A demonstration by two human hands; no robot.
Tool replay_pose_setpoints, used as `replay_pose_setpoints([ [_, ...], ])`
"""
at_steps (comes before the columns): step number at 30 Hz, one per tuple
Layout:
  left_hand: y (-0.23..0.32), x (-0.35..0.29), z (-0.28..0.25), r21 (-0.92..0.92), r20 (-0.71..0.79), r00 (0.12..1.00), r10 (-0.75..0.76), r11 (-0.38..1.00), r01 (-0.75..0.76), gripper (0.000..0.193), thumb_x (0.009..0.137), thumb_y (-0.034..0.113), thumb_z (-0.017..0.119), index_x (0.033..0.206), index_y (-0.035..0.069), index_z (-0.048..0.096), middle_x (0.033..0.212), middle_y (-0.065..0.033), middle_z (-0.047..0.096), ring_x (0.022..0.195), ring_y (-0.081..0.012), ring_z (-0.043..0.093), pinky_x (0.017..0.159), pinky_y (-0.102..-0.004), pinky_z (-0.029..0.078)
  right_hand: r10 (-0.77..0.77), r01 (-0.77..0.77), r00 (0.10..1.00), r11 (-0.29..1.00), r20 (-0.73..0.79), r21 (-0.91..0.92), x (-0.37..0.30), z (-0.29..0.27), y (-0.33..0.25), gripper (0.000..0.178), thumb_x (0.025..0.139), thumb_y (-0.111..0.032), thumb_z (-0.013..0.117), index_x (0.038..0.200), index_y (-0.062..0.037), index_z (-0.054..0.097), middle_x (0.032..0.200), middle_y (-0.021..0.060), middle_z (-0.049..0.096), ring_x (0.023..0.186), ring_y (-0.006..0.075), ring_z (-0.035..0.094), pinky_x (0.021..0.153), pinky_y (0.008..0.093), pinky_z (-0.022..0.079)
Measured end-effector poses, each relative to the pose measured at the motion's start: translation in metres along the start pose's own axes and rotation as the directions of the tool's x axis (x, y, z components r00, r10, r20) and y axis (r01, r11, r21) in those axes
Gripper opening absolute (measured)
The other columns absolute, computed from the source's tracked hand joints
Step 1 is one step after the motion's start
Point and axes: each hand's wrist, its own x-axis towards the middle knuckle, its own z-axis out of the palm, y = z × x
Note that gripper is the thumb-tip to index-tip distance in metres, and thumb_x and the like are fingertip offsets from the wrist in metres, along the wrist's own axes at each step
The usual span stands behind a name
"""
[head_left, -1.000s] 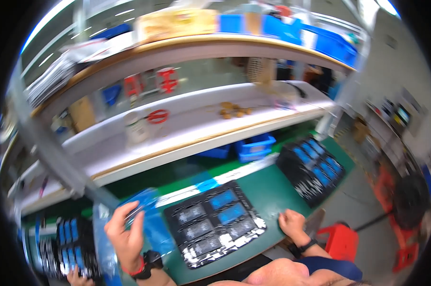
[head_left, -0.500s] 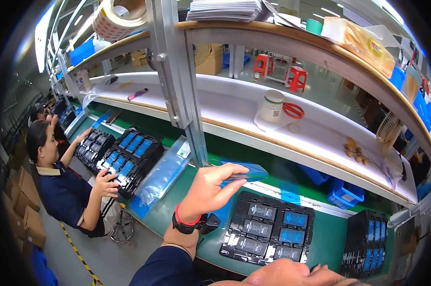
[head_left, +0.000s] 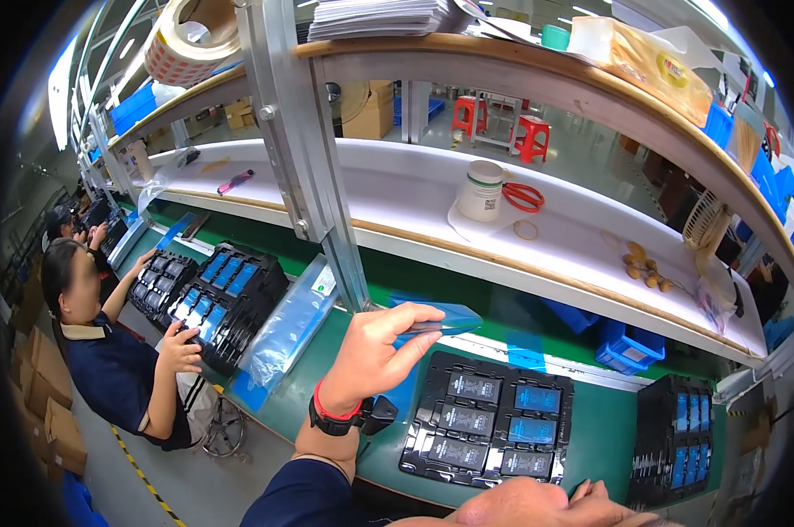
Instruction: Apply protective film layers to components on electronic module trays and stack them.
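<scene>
My left hand point(head_left: 381, 344), with a red band and a black watch at the wrist, pinches a thin stack of clear blue film sheets point(head_left: 456, 320) between thumb and fingers. It is raised above the green bench, left of a black plastic tray point(head_left: 412, 446). Several flat black batteries point(head_left: 469, 420) lie in the tray's pockets. Blue film point(head_left: 532, 430) covers two in the right column; the others show bare. My right hand point(head_left: 593, 492) appears only in part at the lower edge, near the tray's front right corner. Its grip is hidden.
A stack of black trays point(head_left: 675, 435) stands at the right. Blue bins point(head_left: 629, 348) sit under the shelf point(head_left: 537, 250), which carries a white tub point(head_left: 481, 191). Plastic bags point(head_left: 284, 329) lie left of the metal post point(head_left: 300, 140). A co-worker point(head_left: 120, 378) handles other trays point(head_left: 230, 290).
The view has shifted slightly. My left hand still holds the film sheets at nearly the same place. My right fingers show a little more beside the tray. The co-worker's head has turned.
</scene>
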Motion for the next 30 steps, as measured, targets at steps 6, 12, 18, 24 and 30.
replay_pose_setpoints([
  [6, 0.007, 0.002, -0.003, 0.003, 0.017, 0.996, -0.084, 0.996, 0.084, 0.021, 0.075, -0.002, 0.067, 0.096, -0.003, 0.065, 0.087, -0.0131, 0.068, 0.079, -0.0180, 0.067, 0.071, -0.0262, 0.052, 0.064, -0.072, 0.983, 0.996, 0.169, 0.042, -0.005, 0.008, 0.024, 0.028, 0.076, -0.009, 0.061, 0.056, -0.0048, 0.042, 0.052, 0.0148, 0.047, 0.045, 0.0344, 0.047, 0.044, 0.0440, 0.035],
  [12, 0.009, 0.006, 0.005, 0.026, -0.015, 0.992, -0.126, 0.992, 0.126, 0.019, 0.075, -0.003, 0.066, 0.094, -0.004, 0.064, 0.084, -0.0145, 0.067, 0.078, -0.0196, 0.068, 0.069, -0.0266, 0.052, -0.033, 0.032, 0.998, 0.999, 0.044, 0.032, 0.001, 0.005, 0.018, 0.027, 0.073, -0.009, 0.062, 0.056, -0.0061, 0.042, 0.051, 0.0117, 0.045, 0.046, 0.0322, 0.048, 0.045, 0.0425, 0.036],
  [18, 0.012, -0.005, -0.005, 0.066, -0.081, 0.989, -0.125, 0.989, 0.130, 0.021, 0.072, -0.007, 0.063, 0.093, -0.005, 0.063, 0.082, -0.0126, 0.066, 0.074, -0.0153, 0.064, 0.068, -0.0250, 0.049, -0.052, 0.049, 0.997, 0.997, 0.049, 0.066, 0.010, 0.000, 0.006, 0.025, 0.070, -0.014, 0.063, 0.055, -0.0056, 0.046, 0.053, 0.0149, 0.049, 0.048, 0.0332, 0.051, 0.045, 0.0416, 0.039],
  [24, 0.005, -0.006, -0.003, 0.008, 0.001, 0.990, -0.141, 0.990, 0.141, 0.020, 0.077, -0.006, 0.060, 0.097, -0.004, 0.059, 0.085, -0.0069, 0.060, 0.080, -0.0122, 0.058, 0.074, -0.0228, 0.045, -0.008, 0.005, 0.999, 0.996, 0.039, 0.086, 0.005, -0.003, 0.010, 0.027, 0.072, -0.015, 0.064, 0.054, -0.0072, 0.046, 0.052, 0.0112, 0.049, 0.046, 0.0307, 0.051, 0.044, 0.0408, 0.039],
  [30, 0.006, -0.005, -0.002, 0.055, -0.003, 0.992, -0.127, 0.990, 0.127, 0.019, 0.078, -0.005, 0.060, 0.097, -0.004, 0.059, 0.085, -0.0069, 0.060, 0.080, -0.0120, 0.057, 0.074, -0.0232, 0.045, -0.015, 0.010, 0.999, 0.996, 0.049, 0.086, 0.005, -0.002, 0.010, 0.027, 0.072, -0.015, 0.063, 0.054, -0.0070, 0.045, 0.052, 0.0110, 0.049, 0.046, 0.0304, 0.051, 0.043, 0.0405, 0.039],
])
